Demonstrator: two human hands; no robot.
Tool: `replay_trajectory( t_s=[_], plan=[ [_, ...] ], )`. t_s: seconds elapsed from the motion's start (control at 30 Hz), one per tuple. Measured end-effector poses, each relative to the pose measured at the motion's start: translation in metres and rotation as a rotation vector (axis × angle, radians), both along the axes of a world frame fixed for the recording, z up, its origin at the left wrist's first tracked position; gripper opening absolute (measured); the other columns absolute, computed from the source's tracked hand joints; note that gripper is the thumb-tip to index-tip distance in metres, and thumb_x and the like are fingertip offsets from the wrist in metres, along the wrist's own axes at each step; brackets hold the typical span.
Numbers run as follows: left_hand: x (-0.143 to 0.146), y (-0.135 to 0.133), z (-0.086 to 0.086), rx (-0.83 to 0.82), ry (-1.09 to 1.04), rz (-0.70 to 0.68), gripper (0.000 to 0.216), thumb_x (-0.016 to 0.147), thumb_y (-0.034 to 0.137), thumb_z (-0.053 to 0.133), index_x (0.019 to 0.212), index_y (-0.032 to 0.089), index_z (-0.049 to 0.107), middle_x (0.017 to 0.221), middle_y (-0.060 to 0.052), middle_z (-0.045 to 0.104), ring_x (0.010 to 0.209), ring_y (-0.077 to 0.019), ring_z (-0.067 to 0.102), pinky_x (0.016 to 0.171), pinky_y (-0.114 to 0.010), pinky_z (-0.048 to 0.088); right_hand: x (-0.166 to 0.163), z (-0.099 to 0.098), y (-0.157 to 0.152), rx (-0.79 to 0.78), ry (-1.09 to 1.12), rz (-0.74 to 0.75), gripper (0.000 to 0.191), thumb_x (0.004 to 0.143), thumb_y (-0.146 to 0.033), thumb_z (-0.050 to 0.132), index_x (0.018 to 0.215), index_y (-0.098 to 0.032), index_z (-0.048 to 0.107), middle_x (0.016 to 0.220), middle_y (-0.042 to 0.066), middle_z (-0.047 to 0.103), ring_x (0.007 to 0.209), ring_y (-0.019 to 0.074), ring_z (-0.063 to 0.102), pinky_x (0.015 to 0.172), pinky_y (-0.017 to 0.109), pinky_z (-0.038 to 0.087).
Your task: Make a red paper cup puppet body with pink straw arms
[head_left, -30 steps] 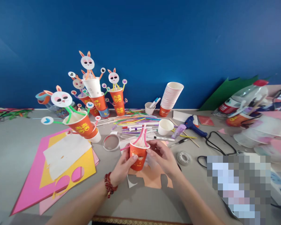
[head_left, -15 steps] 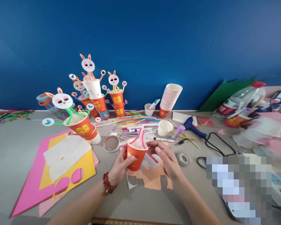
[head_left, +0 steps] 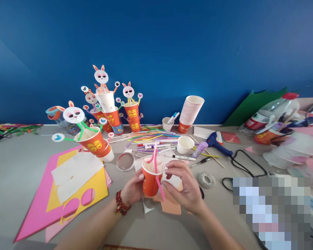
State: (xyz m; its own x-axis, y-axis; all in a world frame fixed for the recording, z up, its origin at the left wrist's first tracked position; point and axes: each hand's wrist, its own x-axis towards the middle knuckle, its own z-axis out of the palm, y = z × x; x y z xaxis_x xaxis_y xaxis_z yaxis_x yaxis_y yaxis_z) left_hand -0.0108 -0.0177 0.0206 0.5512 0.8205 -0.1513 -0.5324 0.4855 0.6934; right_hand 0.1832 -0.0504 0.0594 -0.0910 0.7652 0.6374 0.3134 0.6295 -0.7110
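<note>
Head view: cup (head_left: 147,184) in left hand (head_left: 133,189), yellow-囍 cup (head_left: 131,114) beyond.

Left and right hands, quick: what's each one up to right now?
Left hand: closed around the side of the red paper cup.
Right hand: open, fingers curved, beside the cup's pink pipe cleaner.

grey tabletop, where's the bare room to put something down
Far left of the tabletop, between colourful strips and the pink sheet. Another patch lies right of the right forearm, bordered by the tape roll and the pixelated area. Crowded: behind the held cup, with markers; and the right end, around the bottle.
</note>
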Motion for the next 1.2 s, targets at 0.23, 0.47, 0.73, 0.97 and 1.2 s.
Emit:
replay_trajectory(
  t_s=[0.23, 0.47, 0.73, 0.97, 1.2],
  plan=[
    [-0.004, 0.005, 0.001, 0.16, 0.061, 0.016, 0.057, 0.072, 0.039, 0.076, 0.124, 0.019, 0.064, 0.122, -0.012, 0.069, 0.119, -0.0348, 0.059, 0.103, -0.046, 0.042, 0.001, 0.003, 0.002, 0.033, -0.078, 0.088, 0.033, 0.085, -0.008, 0.063, 0.11, -0.029, 0.062, 0.1, 0.006, 0.07, 0.092, 0.0217, 0.067, 0.081, 0.037, 0.056],
    [-0.003, 0.012, 0.011, 0.364, 0.211, 0.431, 0.031, 0.087, 0.045, 0.063, 0.11, 0.024, 0.062, 0.118, -0.008, 0.061, 0.111, -0.0264, 0.058, 0.094, -0.04, 0.047, 0.003, 0.003, 0.005, -0.031, -0.104, 0.036, 0.022, 0.086, -0.012, 0.06, 0.103, -0.026, 0.059, 0.092, 0.005, 0.069, 0.083, 0.021, 0.066, 0.073, 0.035, 0.055],
    [-0.015, -0.002, 0.064, 1.208, 1.133, 0.472, 0.015, 0.088, 0.024, 0.062, 0.101, 0.025, 0.069, 0.105, -0.007, 0.056, 0.102, -0.0249, 0.053, 0.092, -0.039, 0.041, 0.003, -0.004, 0.007, -0.002, -0.234, 0.009, 0.018, 0.088, -0.013, 0.06, 0.098, -0.026, 0.053, 0.092, 0.005, 0.067, 0.087, 0.0215, 0.064, 0.075, 0.035, 0.052],
    [-0.002, -0.003, 0.083, 1.293, 1.302, 0.358, 0.012, 0.089, 0.028, 0.061, 0.087, 0.026, 0.073, 0.111, -0.007, 0.058, 0.106, -0.0274, 0.052, 0.093, -0.043, 0.038, 0.001, -0.004, 0.006, 0.106, -0.37, 0.03, 0.021, 0.089, -0.01, 0.056, 0.101, -0.026, 0.053, 0.096, 0.006, 0.07, 0.085, 0.0217, 0.064, 0.072, 0.035, 0.053],
    [0.001, 0.002, 0.079, 1.262, 1.255, 0.307, 0.015, 0.087, 0.027, 0.064, 0.075, 0.024, 0.073, 0.136, -0.006, 0.056, 0.129, -0.0334, 0.043, 0.105, -0.052, 0.03, 0.002, -0.004, 0.008, 0.18, -0.396, 0.003, 0.017, 0.09, -0.012, 0.06, 0.102, -0.025, 0.059, 0.1, 0.009, 0.071, 0.089, 0.0217, 0.066, 0.076, 0.035, 0.054]
  ],
)
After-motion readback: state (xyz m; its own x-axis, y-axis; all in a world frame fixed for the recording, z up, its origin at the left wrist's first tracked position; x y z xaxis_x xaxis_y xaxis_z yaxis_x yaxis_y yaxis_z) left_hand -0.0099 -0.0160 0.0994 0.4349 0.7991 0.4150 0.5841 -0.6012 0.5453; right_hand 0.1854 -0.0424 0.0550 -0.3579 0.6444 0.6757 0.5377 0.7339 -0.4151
